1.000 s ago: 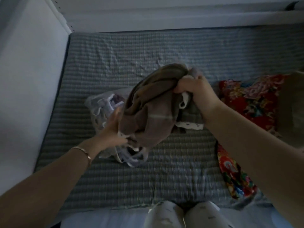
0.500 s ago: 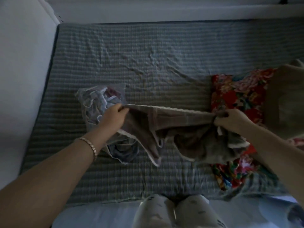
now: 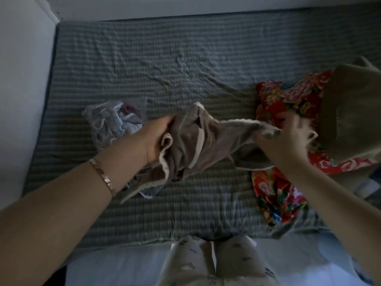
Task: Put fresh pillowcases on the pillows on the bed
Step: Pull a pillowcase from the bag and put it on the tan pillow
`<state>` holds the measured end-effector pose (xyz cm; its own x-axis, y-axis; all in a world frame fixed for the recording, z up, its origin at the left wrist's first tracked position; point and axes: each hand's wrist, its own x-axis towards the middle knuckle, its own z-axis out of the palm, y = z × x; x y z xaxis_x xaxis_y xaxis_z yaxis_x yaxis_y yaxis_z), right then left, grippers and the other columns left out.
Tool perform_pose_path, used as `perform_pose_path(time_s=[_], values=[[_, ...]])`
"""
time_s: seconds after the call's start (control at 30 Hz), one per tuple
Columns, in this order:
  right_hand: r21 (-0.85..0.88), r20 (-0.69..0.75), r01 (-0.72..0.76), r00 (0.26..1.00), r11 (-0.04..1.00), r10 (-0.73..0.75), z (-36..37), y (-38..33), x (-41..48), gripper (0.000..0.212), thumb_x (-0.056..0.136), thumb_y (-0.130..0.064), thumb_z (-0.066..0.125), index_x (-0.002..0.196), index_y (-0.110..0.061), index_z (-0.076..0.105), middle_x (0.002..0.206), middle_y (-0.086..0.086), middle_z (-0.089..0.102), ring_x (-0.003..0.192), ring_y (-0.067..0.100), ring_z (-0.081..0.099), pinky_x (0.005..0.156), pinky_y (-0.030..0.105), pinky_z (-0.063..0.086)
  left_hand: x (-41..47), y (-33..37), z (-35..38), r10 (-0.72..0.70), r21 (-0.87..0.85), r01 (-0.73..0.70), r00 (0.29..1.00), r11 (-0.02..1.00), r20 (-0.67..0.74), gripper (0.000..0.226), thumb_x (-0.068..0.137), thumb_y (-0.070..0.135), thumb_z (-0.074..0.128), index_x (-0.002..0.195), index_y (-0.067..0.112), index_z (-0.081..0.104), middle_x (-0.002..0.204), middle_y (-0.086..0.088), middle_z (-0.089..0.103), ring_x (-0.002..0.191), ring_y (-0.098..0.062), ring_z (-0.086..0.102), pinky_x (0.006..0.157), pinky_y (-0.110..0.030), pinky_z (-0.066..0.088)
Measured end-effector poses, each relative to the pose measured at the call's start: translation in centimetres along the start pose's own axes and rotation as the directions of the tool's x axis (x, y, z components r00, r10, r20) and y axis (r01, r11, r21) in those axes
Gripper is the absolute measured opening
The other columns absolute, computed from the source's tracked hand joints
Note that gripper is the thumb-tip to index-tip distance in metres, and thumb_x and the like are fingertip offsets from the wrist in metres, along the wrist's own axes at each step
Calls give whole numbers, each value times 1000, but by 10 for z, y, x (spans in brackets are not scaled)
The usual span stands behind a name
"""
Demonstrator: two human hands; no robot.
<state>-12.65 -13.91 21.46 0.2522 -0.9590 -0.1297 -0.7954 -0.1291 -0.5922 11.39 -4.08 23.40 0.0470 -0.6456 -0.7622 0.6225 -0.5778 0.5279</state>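
Note:
A brown pillowcase (image 3: 208, 145) with a pale trim hangs bunched above the bed between my two hands. My left hand (image 3: 156, 141) grips its left end, the cloth folded over my fingers. My right hand (image 3: 286, 139) holds the right end near a pale edge; that hand is blurred. At the right lies a red floral pillow (image 3: 274, 190), partly under an olive-brown pillow (image 3: 354, 120). The bed (image 3: 165, 65) carries a wrinkled grey checked sheet.
A clear plastic bag (image 3: 111, 122) with bluish and white fabric inside lies on the sheet behind my left hand. A white wall (image 3: 20, 79) borders the bed on the left. My knees (image 3: 216, 263) are at the bed's near edge.
The pillowcase went from a raised bundle to being stretched out between my hands. Since half a second ago my right hand has lifted slightly and the cloth bunched more toward my left hand.

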Motion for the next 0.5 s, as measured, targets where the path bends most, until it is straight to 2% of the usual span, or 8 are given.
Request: perform_pose_path(time_s=[0.03, 0.07, 0.1, 0.17, 0.2, 0.27, 0.4, 0.5], values=[[235, 225, -57, 974, 970, 2, 10, -14, -9, 47, 65, -52, 75, 99, -29, 52, 104, 0, 57, 98, 0, 57, 80, 18, 46, -1, -3, 10, -32, -44, 35, 997, 998, 65, 50, 93, 32, 44, 62, 7, 75, 69, -7, 72, 62, -17, 69, 51, -23, 54], [379, 429, -155, 903, 913, -25, 22, -25, -19, 53, 58, -61, 73, 97, -31, 52, 98, -3, 60, 87, 1, 62, 74, 18, 51, -3, -7, 20, -53, -64, 60, 993, 996, 106, 46, 90, 32, 45, 66, 6, 75, 70, -7, 71, 62, -16, 68, 54, -23, 55], [428, 538, -218, 842, 877, -53, 35, -32, -29, 59, 56, -63, 71, 100, -30, 52, 97, -5, 62, 85, 1, 63, 74, 21, 53, -5, -10, 30, -63, -76, 74, 989, 994, 131, 42, 88, 32, 46, 74, 5, 75, 74, -8, 70, 65, -16, 67, 59, -23, 56], [469, 479, -182, 875, 864, -75, 58, -34, -38, 34, 69, -43, 73, 92, -32, 51, 87, -14, 65, 75, -8, 61, 64, 11, 50, -6, -14, 37, -70, -116, 85, 989, 990, 129, 41, 92, 34, 44, 92, 4, 71, 88, -11, 68, 76, -19, 65, 71, -27, 55], [468, 394, -144, 917, 872, -61, 67, -30, -39, 26, 73, -31, 73, 83, -33, 49, 76, -15, 64, 67, -11, 59, 54, 5, 44, -8, -16, 37, -70, -121, 83, 991, 989, 113, 43, 94, 36, 43, 92, 4, 71, 90, -12, 68, 77, -21, 66, 72, -29, 55], [429, 329, -165, 944, 888, 17, 82, -22, -39, 28, 73, -23, 70, 78, -32, 44, 71, -15, 59, 62, -5, 56, 46, 8, 37, -13, -19, 32, -63, -97, 79, 986, 992, 153, 39, 88, 37, 52, 83, 5, 75, 82, -13, 71, 71, -23, 68, 66, -30, 58], [292, 255, -357, 923, 887, 287, 99, -6, -32, 16, 82, -24, 56, 96, -20, 48, 93, -1, 62, 78, 17, 58, 64, 32, 49, -31, -26, 12, -94, 83, 75, 963, 994, 253, 14, 69, 17, 68, 73, 6, 76, 76, -11, 72, 69, -20, 69, 65, -27, 56], [235, 149, -549, 836, 802, 529, 87, 17, -12, 24, 88, -18, 47, 111, -14, 50, 114, 12, 59, 99, 30, 57, 76, 34, 46, -33, -29, -23, -102, 124, 86, 986, 989, 130, 21, 62, 3, 62, 78, 5, 75, 75, -15, 72, 67, -25, 70, 59, -28, 55]])
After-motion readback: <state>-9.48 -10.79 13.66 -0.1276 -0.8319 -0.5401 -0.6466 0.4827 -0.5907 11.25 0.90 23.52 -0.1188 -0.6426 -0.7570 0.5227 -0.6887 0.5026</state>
